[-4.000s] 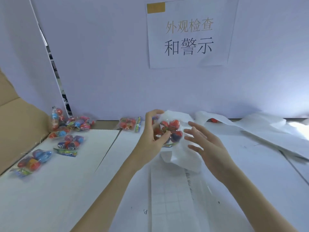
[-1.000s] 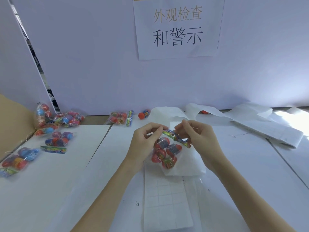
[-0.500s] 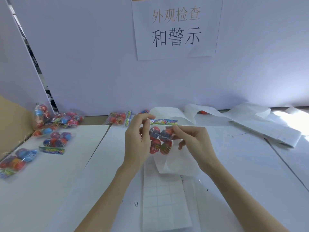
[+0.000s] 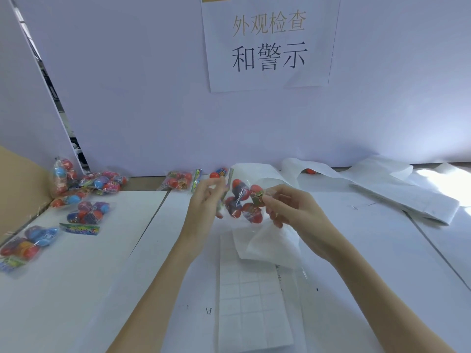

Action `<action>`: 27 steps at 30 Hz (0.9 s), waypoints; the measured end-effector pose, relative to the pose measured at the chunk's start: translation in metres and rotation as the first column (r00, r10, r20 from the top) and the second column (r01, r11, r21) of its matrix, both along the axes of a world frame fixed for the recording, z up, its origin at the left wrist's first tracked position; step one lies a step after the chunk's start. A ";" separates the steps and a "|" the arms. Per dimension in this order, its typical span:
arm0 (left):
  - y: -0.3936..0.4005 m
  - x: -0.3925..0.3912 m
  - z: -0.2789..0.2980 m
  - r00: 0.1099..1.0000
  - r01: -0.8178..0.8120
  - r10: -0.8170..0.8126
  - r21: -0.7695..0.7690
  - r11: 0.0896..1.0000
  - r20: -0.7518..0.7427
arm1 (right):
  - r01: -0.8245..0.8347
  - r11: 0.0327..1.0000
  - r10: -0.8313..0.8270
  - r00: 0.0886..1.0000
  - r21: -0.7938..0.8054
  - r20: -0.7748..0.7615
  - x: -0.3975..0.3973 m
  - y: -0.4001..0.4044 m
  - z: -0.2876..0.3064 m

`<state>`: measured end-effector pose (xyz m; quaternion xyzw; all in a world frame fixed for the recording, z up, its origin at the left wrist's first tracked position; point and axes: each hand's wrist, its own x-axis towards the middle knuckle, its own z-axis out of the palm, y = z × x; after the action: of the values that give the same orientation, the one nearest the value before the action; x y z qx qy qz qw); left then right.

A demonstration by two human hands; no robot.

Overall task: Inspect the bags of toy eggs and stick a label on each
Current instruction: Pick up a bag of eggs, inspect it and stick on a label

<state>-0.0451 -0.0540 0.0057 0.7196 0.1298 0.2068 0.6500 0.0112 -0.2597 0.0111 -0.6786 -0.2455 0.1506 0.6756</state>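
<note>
Holding a clear bag of toy eggs (image 4: 243, 202) up off the surface (image 4: 76, 289) between both hands, I see it turned on edge, its long axis running left to right with the printed header strip standing upright at the left end. My left hand (image 4: 206, 202) has its fingers curled about that header edge, though motion blur keeps me from telling exactly how they pinch it; my right hand (image 4: 293, 210) pinches the opposite end of the bag between thumb and forefinger, the other fingers loosely bent beneath. The eggs inside are red and dark blue, and their small printed bands are too blurred to read. Directly below the bag a sheet of white labels (image 4: 252, 307) lies flat in a grid, with a crumpled sheet of backing paper (image 4: 270, 240) on its far end. More bags of eggs (image 4: 86, 212) lie scattered at the left, their headers illegible. On the wall a paper sign (image 4: 270, 42) reads 外观检查 in faded gold above 和警示 in black.
</note>
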 end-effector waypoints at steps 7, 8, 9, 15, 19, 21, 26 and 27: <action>-0.004 -0.005 0.002 0.989 0.109 -0.099 -0.091 0.990 0.108 | -0.037 0.998 0.039 0.999 -0.046 0.033 -0.001 -0.003 0.003; -0.005 -0.004 0.001 0.990 0.077 -0.072 -0.042 0.996 0.125 | -0.025 0.999 0.027 0.999 -0.045 0.037 -0.002 -0.002 0.003; -0.006 -0.003 -0.001 0.989 0.037 -0.038 0.009 0.999 0.145 | 0.001 0.999 0.001 0.999 -0.047 0.047 -0.003 0.000 0.002; -0.014 0.002 -0.009 0.947 -0.250 0.170 0.295 0.922 0.272 | 0.273 0.953 -0.222 0.924 -0.129 0.311 -0.006 0.013 -0.009; -0.018 0.003 -0.012 0.919 -0.328 0.215 0.337 0.883 0.330 | 0.395 0.914 -0.302 0.812 -0.091 0.499 -0.010 0.021 -0.015; -0.019 0.002 -0.014 0.911 -0.351 0.226 0.360 0.864 0.346 | 0.355 0.930 -0.281 0.855 -0.098 0.437 -0.010 0.021 -0.016; -0.014 0.002 -0.014 0.903 -0.380 0.301 0.239 0.894 0.307 | 0.095 0.980 -0.069 0.987 -0.177 0.145 -0.012 0.019 -0.012; -0.014 0.002 -0.013 0.917 -0.343 0.294 0.157 0.926 0.269 | 0.079 0.983 -0.060 0.991 -0.165 0.116 -0.012 0.018 -0.011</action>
<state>-0.0427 -0.0679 -0.0070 0.7201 0.1444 0.4078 0.5424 -0.0004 -0.2413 -0.0001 -0.7489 -0.2452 0.1093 0.6059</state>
